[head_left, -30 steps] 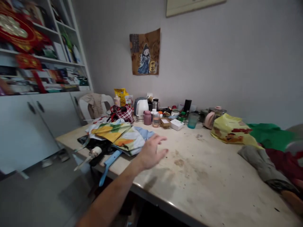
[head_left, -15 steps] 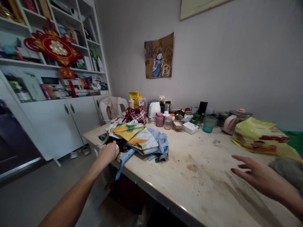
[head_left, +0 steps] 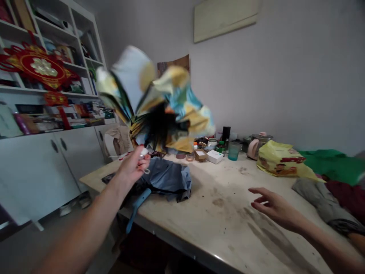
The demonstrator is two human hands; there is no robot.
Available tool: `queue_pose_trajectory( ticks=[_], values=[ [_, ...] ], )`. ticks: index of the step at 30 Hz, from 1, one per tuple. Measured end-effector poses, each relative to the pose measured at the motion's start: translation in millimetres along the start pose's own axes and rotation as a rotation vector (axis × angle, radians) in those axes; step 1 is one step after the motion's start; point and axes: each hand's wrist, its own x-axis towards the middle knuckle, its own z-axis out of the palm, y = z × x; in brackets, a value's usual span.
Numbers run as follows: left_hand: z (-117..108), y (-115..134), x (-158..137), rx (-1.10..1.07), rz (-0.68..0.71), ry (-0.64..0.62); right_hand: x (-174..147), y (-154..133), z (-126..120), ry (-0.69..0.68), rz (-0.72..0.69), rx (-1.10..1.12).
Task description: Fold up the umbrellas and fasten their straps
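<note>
My left hand (head_left: 131, 164) is closed around the white handle of a loosely folded umbrella (head_left: 186, 104). Its canopy, patterned in yellow, white, green and blue, is held up above the table, bulging and blurred by motion. Beneath it a blue-grey umbrella (head_left: 168, 177) lies folded near the table's left end. That one's light blue handle (head_left: 139, 199) and strap hang past the front edge. Over the right part of the table hovers my right hand (head_left: 270, 205), fingers stretched out and holding nothing.
Along the back of the stained table (head_left: 205, 217) stand a small white box (head_left: 214, 156), a teal cup (head_left: 234, 151) and a glass kettle (head_left: 258, 144). A yellow plastic bag (head_left: 281, 158), green fabric (head_left: 333, 161) and a rolled grey cloth (head_left: 319, 199) lie at the right.
My left hand has lifted the patterned umbrella off the pile, and its canopy has loosened. The blue-grey umbrella below is now uncovered. The view has turned to the right.
</note>
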Motion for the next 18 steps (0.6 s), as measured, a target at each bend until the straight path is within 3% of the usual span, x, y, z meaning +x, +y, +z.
queue_pose_trajectory(
  ticks=[2, 5, 9, 10, 12, 14, 18],
  values=[
    [35, -9, -12, 0.016, -0.022, -0.143, -10, -24, 3, -0.013, -0.044, 0.037],
    [85, -22, -28, -0.015, -0.131, -0.240, -30, -71, 10, -0.007, -0.184, 0.174],
    [142, -54, -44, -0.085, -0.252, -0.338, -38, -129, 23, -0.165, -0.263, 0.638],
    [154, -67, -50, -0.093, -0.253, -0.367, -32, -138, 25, -0.140, -0.241, 0.733],
    [171, -96, -65, -0.077, -0.195, -0.427, -13, -149, 28, 0.059, -0.181, 0.925],
    [182, -129, -85, -0.020, -0.061, -0.483, 11, -153, 26, 0.128, -0.085, 1.068],
    [184, -177, -124, 0.169, 0.117, -0.513, 53, -156, -5, 0.476, -0.052, 1.211]
  ],
)
